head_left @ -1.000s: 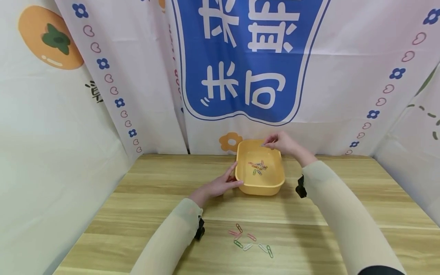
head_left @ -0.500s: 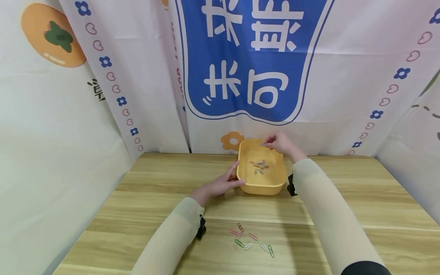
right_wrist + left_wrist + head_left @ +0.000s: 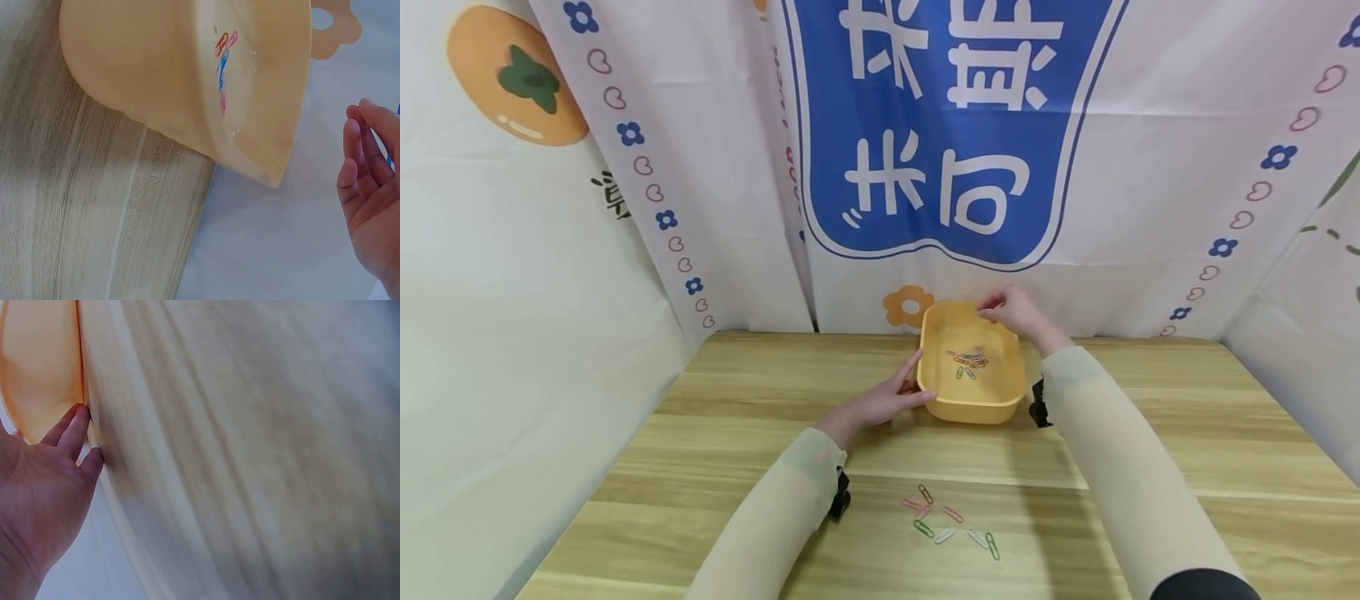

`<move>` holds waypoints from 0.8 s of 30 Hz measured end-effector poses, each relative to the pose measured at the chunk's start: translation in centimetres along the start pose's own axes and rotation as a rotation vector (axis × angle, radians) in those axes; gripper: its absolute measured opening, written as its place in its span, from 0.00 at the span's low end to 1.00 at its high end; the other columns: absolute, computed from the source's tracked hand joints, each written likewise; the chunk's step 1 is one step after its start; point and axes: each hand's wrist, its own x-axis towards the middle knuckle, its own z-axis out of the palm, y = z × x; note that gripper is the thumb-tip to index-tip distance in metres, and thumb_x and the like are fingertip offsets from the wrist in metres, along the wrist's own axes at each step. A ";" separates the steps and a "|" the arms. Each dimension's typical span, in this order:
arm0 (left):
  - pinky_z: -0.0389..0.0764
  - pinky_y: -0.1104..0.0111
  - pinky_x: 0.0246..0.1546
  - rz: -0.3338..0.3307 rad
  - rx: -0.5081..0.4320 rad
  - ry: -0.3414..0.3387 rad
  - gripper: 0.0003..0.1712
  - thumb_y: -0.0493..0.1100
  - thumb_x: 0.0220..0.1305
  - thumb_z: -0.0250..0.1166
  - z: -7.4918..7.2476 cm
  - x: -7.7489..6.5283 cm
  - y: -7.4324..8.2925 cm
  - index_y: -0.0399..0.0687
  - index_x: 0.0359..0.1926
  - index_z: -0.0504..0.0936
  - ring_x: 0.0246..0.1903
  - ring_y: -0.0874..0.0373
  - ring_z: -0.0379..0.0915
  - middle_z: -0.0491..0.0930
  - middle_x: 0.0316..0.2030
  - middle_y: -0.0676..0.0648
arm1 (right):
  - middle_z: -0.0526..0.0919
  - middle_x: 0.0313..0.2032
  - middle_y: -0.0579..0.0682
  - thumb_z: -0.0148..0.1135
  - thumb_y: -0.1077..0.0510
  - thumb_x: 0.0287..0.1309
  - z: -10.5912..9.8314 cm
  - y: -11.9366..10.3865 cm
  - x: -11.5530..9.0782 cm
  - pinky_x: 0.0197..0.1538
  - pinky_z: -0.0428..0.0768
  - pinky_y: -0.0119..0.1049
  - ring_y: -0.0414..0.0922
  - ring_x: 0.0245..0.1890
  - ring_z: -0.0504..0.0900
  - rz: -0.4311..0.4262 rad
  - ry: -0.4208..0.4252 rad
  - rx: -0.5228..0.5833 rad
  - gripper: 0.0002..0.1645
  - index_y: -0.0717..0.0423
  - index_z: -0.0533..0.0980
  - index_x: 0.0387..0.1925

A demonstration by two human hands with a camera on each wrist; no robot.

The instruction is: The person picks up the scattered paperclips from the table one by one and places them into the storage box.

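A yellow plastic basin [image 3: 973, 412] stands at the back of the wooden table, with several coloured paper clips [image 3: 970, 358] on its floor. My left hand [image 3: 880, 404] touches its near left corner, fingers spread along the outside; in the left wrist view the fingertips [image 3: 81, 412] meet the basin wall [image 3: 40, 356]. My right hand [image 3: 1011, 310] is above the basin's far right corner. In the right wrist view, its thumb and index fingertips come together, with no clip showing between them. A pink clip [image 3: 223, 103] in the basin looks blurred there.
Several loose paper clips [image 3: 923, 528], pink, green, white and brown, lie on the table [image 3: 737, 500] nearer to me. A printed cloth [image 3: 850, 283] hangs right behind the basin and the table's back edge. White cloth [image 3: 550, 333] also hangs along the left side.
The bluish clip between my right fingertips half a second ago no longer shows there. The right forearm swung left earlier, while the hand stayed over the basin. My left hand keeps its place.
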 end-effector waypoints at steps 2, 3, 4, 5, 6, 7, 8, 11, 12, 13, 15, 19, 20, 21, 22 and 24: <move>0.56 0.56 0.67 0.000 0.002 0.001 0.51 0.54 0.69 0.60 0.0 0.0 0.0 0.68 0.77 0.32 0.67 0.49 0.59 0.62 0.68 0.37 | 0.83 0.39 0.60 0.61 0.64 0.63 -0.1 -0.1 -0.3 0.42 0.78 0.41 0.55 0.38 0.80 -0.014 -0.006 -0.005 0.10 0.68 0.81 0.42; 0.56 0.56 0.67 0.000 0.002 0.002 0.51 0.54 0.69 0.60 0.0 0.0 0.0 0.68 0.77 0.32 0.67 0.49 0.59 0.62 0.68 0.37 | 0.83 0.39 0.60 0.61 0.64 0.63 -0.2 -0.2 -0.5 0.40 0.78 0.40 0.56 0.38 0.80 -0.019 -0.009 -0.006 0.09 0.68 0.81 0.41; 0.56 0.56 0.67 0.003 -0.002 0.001 0.51 0.54 0.69 0.60 0.0 0.0 0.0 0.67 0.77 0.32 0.67 0.49 0.59 0.62 0.68 0.37 | 0.83 0.38 0.60 0.62 0.64 0.63 -0.3 -0.2 -0.7 0.40 0.78 0.40 0.56 0.38 0.80 -0.029 -0.016 -0.008 0.09 0.69 0.81 0.41; 0.56 0.55 0.67 0.004 -0.003 0.001 0.51 0.54 0.69 0.60 0.0 0.0 0.0 0.67 0.77 0.32 0.67 0.48 0.59 0.62 0.69 0.37 | 0.83 0.38 0.60 0.62 0.64 0.63 -0.4 -0.3 -1.0 0.39 0.78 0.39 0.57 0.38 0.80 -0.033 -0.023 -0.006 0.09 0.69 0.81 0.41; 0.56 0.56 0.67 0.004 -0.003 0.001 0.51 0.54 0.69 0.60 0.0 0.0 0.0 0.68 0.77 0.32 0.67 0.49 0.59 0.62 0.68 0.38 | 0.83 0.37 0.60 0.62 0.64 0.62 -0.5 -0.3 -1.3 0.38 0.78 0.39 0.58 0.38 0.80 -0.040 -0.036 -0.004 0.09 0.68 0.81 0.40; 0.55 0.56 0.67 0.006 -0.005 0.001 0.51 0.54 0.69 0.60 0.0 0.0 0.0 0.68 0.77 0.32 0.67 0.49 0.59 0.62 0.69 0.38 | 0.84 0.37 0.60 0.63 0.64 0.62 -0.6 -0.3 -1.6 0.38 0.78 0.39 0.57 0.37 0.80 -0.046 -0.047 -0.003 0.09 0.68 0.81 0.40; 0.55 0.55 0.67 0.007 -0.007 0.000 0.51 0.54 0.69 0.60 0.0 -0.1 0.0 0.69 0.77 0.32 0.67 0.48 0.59 0.62 0.69 0.38 | 0.84 0.36 0.59 0.63 0.63 0.62 -0.8 -0.3 -2.0 0.37 0.78 0.39 0.57 0.36 0.80 -0.058 -0.061 -0.003 0.09 0.68 0.82 0.40; 0.54 0.55 0.67 0.004 -0.005 0.001 0.50 0.55 0.69 0.60 0.1 -0.2 0.1 0.71 0.76 0.32 0.67 0.48 0.59 0.62 0.68 0.38 | 0.85 0.34 0.56 0.65 0.63 0.61 -1.0 -0.3 -3.2 0.34 0.77 0.38 0.52 0.33 0.79 -0.119 -0.105 -0.016 0.09 0.67 0.83 0.39; 0.54 0.55 0.67 0.002 -0.003 0.001 0.50 0.55 0.69 0.60 0.1 -0.2 0.1 0.72 0.76 0.32 0.67 0.48 0.58 0.62 0.69 0.38 | 0.85 0.34 0.55 0.66 0.62 0.60 -1.1 -0.3 -3.7 0.33 0.76 0.37 0.50 0.31 0.78 -0.143 -0.117 -0.025 0.09 0.66 0.83 0.38; 0.54 0.54 0.67 0.001 -0.004 0.002 0.50 0.54 0.70 0.59 0.1 -0.2 0.1 0.72 0.76 0.32 0.67 0.48 0.58 0.62 0.69 0.38 | 0.85 0.33 0.53 0.67 0.62 0.59 -1.1 -0.3 -4.2 0.32 0.76 0.36 0.47 0.31 0.78 -0.172 -0.126 -0.037 0.08 0.65 0.83 0.38; 0.55 0.54 0.67 -0.004 0.000 0.003 0.49 0.54 0.70 0.59 0.1 -0.2 0.2 0.73 0.76 0.33 0.67 0.48 0.59 0.62 0.68 0.38 | 0.85 0.33 0.51 0.68 0.63 0.58 -1.0 -0.4 -5.4 0.31 0.74 0.34 0.45 0.30 0.77 -0.223 -0.144 -0.045 0.08 0.65 0.84 0.37; 0.56 0.54 0.67 -0.007 0.007 0.008 0.50 0.55 0.69 0.60 0.1 -0.2 0.2 0.71 0.77 0.33 0.66 0.49 0.60 0.64 0.68 0.39 | 0.86 0.34 0.48 0.69 0.62 0.56 -0.7 -0.8 -8.1 0.31 0.75 0.33 0.44 0.31 0.78 -0.284 -0.192 -0.040 0.07 0.61 0.85 0.36; 0.56 0.54 0.67 -0.005 0.005 0.008 0.50 0.55 0.69 0.60 0.1 -0.2 0.2 0.70 0.77 0.33 0.66 0.49 0.60 0.64 0.68 0.38 | 0.85 0.34 0.47 0.69 0.61 0.56 -0.6 -0.9 -8.7 0.31 0.76 0.33 0.43 0.31 0.78 -0.289 -0.210 -0.035 0.07 0.61 0.85 0.36; 0.56 0.54 0.67 -0.002 0.004 0.008 0.50 0.56 0.69 0.60 0.1 -0.1 0.2 0.69 0.77 0.33 0.66 0.49 0.60 0.64 0.67 0.38 | 0.85 0.34 0.46 0.69 0.60 0.57 -0.6 -1.0 -9.4 0.32 0.76 0.34 0.43 0.32 0.79 -0.301 -0.226 -0.033 0.06 0.59 0.85 0.36; 0.56 0.54 0.67 0.000 0.004 0.008 0.51 0.56 0.69 0.60 0.1 -0.1 0.2 0.68 0.77 0.33 0.66 0.49 0.60 0.64 0.67 0.38 | 0.85 0.34 0.45 0.70 0.60 0.57 -0.4 -1.0 -10.0 0.33 0.76 0.34 0.42 0.32 0.79 -0.309 -0.242 -0.034 0.06 0.58 0.85 0.36; 0.56 0.55 0.67 0.004 0.002 0.006 0.51 0.56 0.68 0.60 0.1 0.0 0.1 0.67 0.77 0.33 0.66 0.49 0.61 0.64 0.67 0.38 | 0.84 0.34 0.42 0.70 0.58 0.57 -0.1 -1.0 -11.2 0.34 0.77 0.35 0.41 0.32 0.79 -0.328 -0.271 -0.035 0.05 0.55 0.85 0.35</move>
